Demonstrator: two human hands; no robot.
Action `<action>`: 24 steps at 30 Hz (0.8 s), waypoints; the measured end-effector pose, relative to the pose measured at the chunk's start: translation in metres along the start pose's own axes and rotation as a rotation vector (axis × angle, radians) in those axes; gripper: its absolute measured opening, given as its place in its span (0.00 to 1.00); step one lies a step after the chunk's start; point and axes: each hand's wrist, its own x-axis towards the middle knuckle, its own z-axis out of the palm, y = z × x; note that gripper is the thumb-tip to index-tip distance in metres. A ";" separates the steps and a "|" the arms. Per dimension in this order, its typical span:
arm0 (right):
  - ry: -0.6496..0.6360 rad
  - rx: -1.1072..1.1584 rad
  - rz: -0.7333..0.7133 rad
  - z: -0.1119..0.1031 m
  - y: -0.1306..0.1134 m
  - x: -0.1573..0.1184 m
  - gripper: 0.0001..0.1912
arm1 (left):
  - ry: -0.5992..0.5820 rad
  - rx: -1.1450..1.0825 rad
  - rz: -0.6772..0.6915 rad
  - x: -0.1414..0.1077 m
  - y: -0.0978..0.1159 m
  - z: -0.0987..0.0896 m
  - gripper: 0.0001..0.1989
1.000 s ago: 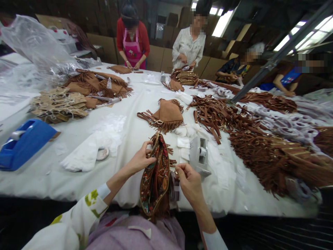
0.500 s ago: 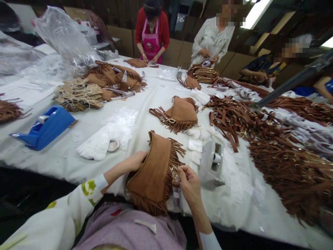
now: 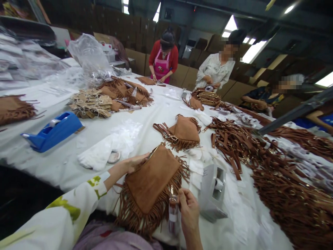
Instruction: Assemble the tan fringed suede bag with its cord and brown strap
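Observation:
A brown fringed bag (image 3: 153, 177) lies tilted in front of me, its flat suede side facing up. My left hand (image 3: 137, 163) grips its zipped far-left edge, some fingers hidden behind the bag. Beside the fringe on the right, my right hand (image 3: 187, 205) is closed in a pinch at the gold clasp of a strap (image 3: 172, 208). Clear plastic wraps that strap below the clasp. Just beyond lies a second fringed bag (image 3: 185, 130) with its strap and buckle. A grey tape dispenser (image 3: 212, 194) stands to the right of my right hand.
On the left are a blue tape dispenser (image 3: 53, 131), white tissue sheets (image 3: 96, 152), and a pile of tan tags (image 3: 90, 103). Brown straps (image 3: 234, 139) and fringed pieces (image 3: 291, 205) cover the right side. Several people work across the table, one wearing a pink apron (image 3: 160, 67).
The bag has turned so its flat side faces up more and its opening faces away. My right hand keeps its pinch by the clasp. The camera view has tilted upward.

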 end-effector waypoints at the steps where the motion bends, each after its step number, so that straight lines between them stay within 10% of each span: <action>1: -0.002 0.028 0.018 0.001 0.002 0.001 0.18 | -0.019 -0.045 0.026 -0.003 -0.001 0.005 0.30; 7: 0.099 0.117 -0.009 -0.002 0.008 0.007 0.19 | 0.105 0.501 0.189 -0.015 0.010 0.050 0.22; 14: 0.347 0.068 -0.285 -0.035 -0.054 -0.009 0.17 | 0.166 1.109 0.386 -0.035 0.050 0.041 0.07; 24: 0.825 -0.489 -0.719 -0.032 -0.151 -0.010 0.15 | 0.208 1.165 0.544 -0.052 -0.013 0.077 0.13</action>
